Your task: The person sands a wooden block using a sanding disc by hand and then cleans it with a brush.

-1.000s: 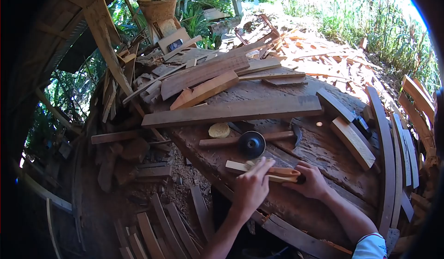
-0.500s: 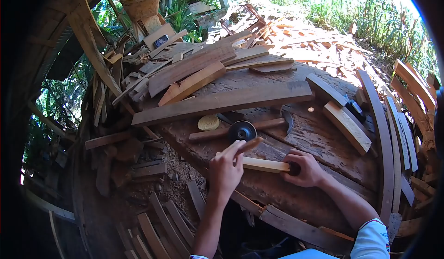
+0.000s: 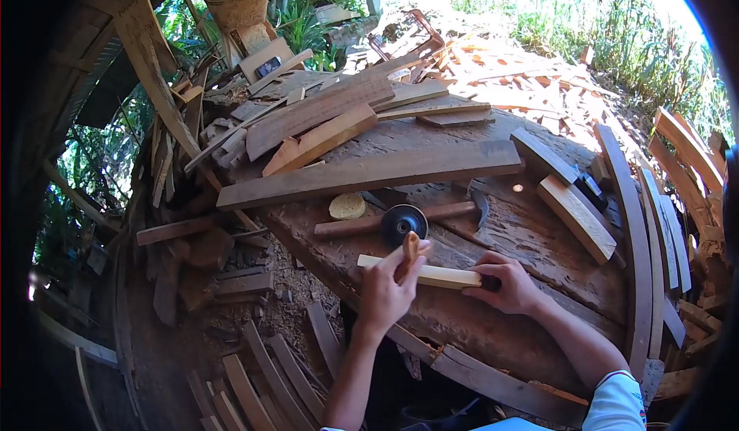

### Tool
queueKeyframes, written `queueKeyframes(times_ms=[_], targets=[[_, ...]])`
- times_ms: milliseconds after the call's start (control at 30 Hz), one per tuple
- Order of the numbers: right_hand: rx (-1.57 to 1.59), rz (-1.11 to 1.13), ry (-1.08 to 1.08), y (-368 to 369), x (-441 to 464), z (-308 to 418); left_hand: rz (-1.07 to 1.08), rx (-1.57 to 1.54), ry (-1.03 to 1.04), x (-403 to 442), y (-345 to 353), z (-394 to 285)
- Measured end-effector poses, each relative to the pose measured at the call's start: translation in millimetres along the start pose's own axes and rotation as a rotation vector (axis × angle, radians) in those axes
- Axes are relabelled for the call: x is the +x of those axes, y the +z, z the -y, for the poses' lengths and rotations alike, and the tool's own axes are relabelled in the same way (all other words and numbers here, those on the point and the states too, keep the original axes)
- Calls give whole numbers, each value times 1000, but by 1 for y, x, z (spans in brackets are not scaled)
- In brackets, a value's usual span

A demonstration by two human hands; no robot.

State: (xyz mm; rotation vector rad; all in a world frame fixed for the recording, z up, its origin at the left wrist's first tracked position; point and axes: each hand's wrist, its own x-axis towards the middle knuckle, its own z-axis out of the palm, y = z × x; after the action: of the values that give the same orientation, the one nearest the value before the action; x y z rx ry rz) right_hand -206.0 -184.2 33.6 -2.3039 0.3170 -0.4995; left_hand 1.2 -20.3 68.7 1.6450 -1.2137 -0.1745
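Note:
My left hand is closed around a short brown piece of wood, whose end sticks up between thumb and fingers. Below that hand's fingers runs a pale, straight wooden strip, its far left end showing past the hand. My right hand grips the strip's right end, where a dark part shows by the fingers. Just beyond my left hand is a round black disc with a metal centre. It lies against a hammer with a wooden handle.
A long plank lies across the worn wooden bench beyond the hammer. Near it is a round yellowish piece. Wooden blocks and long boards line the right side. Offcuts stand at lower left.
My left hand has shifted slightly right and turned, so the brown piece now points up instead of sideways. More of the pale strip's left end shows. My right hand has barely moved.

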Motion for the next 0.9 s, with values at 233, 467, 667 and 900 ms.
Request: queueKeyframes(times_ms=[233, 467, 667, 900], targets=[[0, -8, 31, 1, 0, 3, 16, 365, 37, -5, -4, 4], [-83, 9, -86, -1, -6, -7, 210, -99, -132, -8, 36, -30], [-37, 46, -42, -2, -2, 0, -13, 257, 15, 1, -11, 8], [-39, 47, -12, -3, -2, 3, 74, 202, 55, -5, 12, -5]])
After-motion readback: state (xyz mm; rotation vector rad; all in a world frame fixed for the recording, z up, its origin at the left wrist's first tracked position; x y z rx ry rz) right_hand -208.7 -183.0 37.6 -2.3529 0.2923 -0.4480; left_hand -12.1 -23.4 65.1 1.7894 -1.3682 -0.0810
